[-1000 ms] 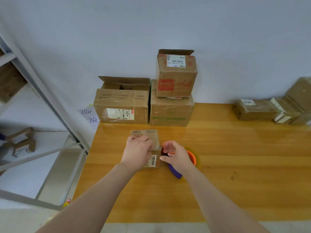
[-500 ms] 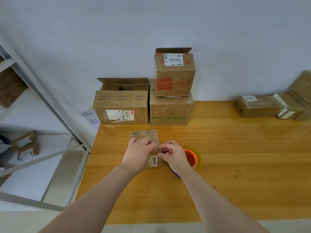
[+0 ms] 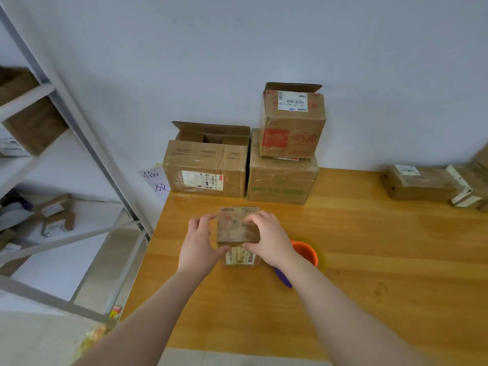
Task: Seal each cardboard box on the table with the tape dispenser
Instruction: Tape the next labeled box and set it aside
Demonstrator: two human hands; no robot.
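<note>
Gripping from both sides now: the left hand (image 3: 200, 247) and the right hand (image 3: 269, 241) have a small cardboard box (image 3: 237, 229) clamped between them, near the middle of the wooden table (image 3: 369, 260). The left hand takes the left side, thumb hooked at the near edge and fingers curled up by the far corner. The right hand mirrors it, fingers draped over the top toward the far right corner and thumb tucked in at the near edge. Both grasps are fairly closed, with the box's top face showing between them and a printed label visible on its near side. Whether the box sits flat on the wood or is lifted a touch, I cannot tell.

Just to the right lies the tape dispenser (image 3: 306, 256), with an orange core, a yellowish roll and a purple handle, partly hidden by the right wrist.

At the back, against the wall, an open-flapped box (image 3: 208, 167) stands beside a closed box with green print (image 3: 282, 180), and a red-marked box (image 3: 293, 122) with one flap up is stacked on the closed one. More flat boxes (image 3: 420, 182) lie at the far right. A handwritten paper note (image 3: 155, 180) hangs by the table's left corner, and a metal shelf rack (image 3: 79, 128) stands off to the left.
</note>
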